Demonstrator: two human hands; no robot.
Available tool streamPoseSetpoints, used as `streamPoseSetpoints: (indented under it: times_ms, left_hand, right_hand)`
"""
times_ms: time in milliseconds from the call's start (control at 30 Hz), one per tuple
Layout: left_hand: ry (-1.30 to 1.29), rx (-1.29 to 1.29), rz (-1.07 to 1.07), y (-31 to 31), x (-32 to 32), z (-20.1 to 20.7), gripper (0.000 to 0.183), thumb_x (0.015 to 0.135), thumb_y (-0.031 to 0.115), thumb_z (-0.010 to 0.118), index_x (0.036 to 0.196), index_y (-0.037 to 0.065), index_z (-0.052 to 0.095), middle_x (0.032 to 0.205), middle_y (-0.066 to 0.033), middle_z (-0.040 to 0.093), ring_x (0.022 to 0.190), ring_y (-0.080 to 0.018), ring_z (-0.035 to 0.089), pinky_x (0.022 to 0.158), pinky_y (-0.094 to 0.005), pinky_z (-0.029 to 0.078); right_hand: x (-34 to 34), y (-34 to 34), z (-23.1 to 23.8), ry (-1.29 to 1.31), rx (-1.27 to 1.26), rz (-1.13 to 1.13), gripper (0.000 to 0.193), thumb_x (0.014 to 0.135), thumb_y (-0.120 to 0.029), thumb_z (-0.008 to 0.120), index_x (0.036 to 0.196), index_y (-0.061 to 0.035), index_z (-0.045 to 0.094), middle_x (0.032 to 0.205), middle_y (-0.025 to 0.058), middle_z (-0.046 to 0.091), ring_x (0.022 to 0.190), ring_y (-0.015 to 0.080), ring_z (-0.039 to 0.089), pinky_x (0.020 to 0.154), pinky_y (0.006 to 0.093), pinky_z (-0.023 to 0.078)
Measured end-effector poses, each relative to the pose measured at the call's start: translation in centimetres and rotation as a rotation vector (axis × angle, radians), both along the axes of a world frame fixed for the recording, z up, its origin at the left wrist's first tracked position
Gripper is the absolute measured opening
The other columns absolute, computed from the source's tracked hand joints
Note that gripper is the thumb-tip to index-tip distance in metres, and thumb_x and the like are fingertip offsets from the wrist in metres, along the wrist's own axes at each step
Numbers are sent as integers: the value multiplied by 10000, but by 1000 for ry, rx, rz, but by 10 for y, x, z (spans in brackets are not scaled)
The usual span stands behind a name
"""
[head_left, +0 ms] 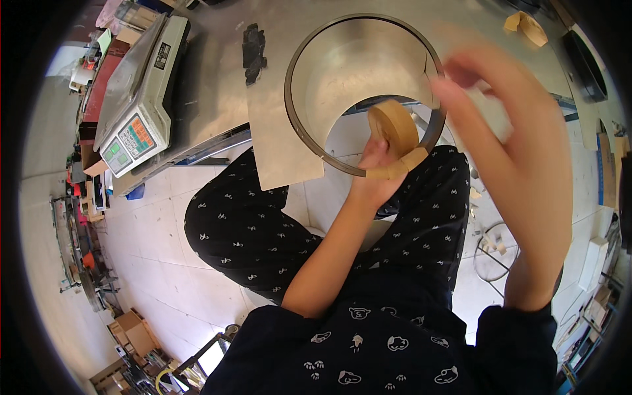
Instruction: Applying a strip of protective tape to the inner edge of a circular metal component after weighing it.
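A large thin metal ring [288, 99] stands in front of me, partly over the steel table's near edge. My left hand [378, 187] is at its near rim, closed on a roll of tan tape [395, 125], with fingers reaching into the roll's core. A strip of tan tape [397, 166] lies across the rim beside that hand. At the ring's right side is my right hand [507, 112], smeared by motion. Its thumb overlaps the rim in the view, and whether its fingers hold anything is unclear.
On the table [217, 72] at left stands a digital scale [135, 105]. A beige sheet [283, 158] hangs over the table edge, and a black patch [253, 52] lies behind it. Crumpled tan tape [526, 27] and a black ring [584, 66] are at far right.
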State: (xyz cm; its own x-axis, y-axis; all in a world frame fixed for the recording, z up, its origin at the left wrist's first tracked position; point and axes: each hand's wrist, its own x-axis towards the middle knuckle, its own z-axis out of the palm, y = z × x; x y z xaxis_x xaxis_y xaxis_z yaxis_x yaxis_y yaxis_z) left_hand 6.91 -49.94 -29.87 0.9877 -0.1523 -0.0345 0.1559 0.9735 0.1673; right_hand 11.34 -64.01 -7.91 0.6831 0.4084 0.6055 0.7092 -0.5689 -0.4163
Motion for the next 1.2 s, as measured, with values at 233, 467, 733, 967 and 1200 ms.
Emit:
streamPoseSetpoints:
  times_ms: [233,467,733,967,1200]
  left_hand:
    - [18,164,-116,-38,-64,-29,432,1009,303,597,1362,72,504,1297,-99,573,1235,-285,535,1085,-475,423]
    - [80,322,-352,-23,-89,-1,637,938,383,708,1439,96,437,1349,-77,542,1286,-245,521,1039,-417,457]
    - [148,1332,-549,112,-72,213,252,951,233,696,930,-17,712,869,-96,736,813,-112,710,666,-201,535]
    - [-130,2483,436,124,37,200,464,893,277,725,1277,26,653,1080,-94,699,902,-139,623,729,-296,505]
    - [-72,2382,346,118,59,202,331,847,161,709,1140,10,731,928,-72,730,752,-121,620,713,-293,499]
  right_hand:
    - [-78,-41,-100,584,129,-96,562,741,-161,861,1181,-9,545,1118,135,605,1027,292,616,880,368,489]
    - [-99,-28,-145,671,399,-168,494,816,-90,807,1210,-14,519,1087,164,672,992,313,690,872,371,532]
    - [-96,-47,-136,454,313,-15,310,810,-6,751,1064,-28,576,1072,183,669,895,341,683,753,373,544]
    - [-104,-45,-131,334,251,0,288,776,-5,762,1030,-44,632,1049,153,683,804,299,692,668,353,556]
    - [-110,-42,-126,212,176,-33,310,711,-43,804,993,-70,677,998,110,691,728,251,671,585,321,531]
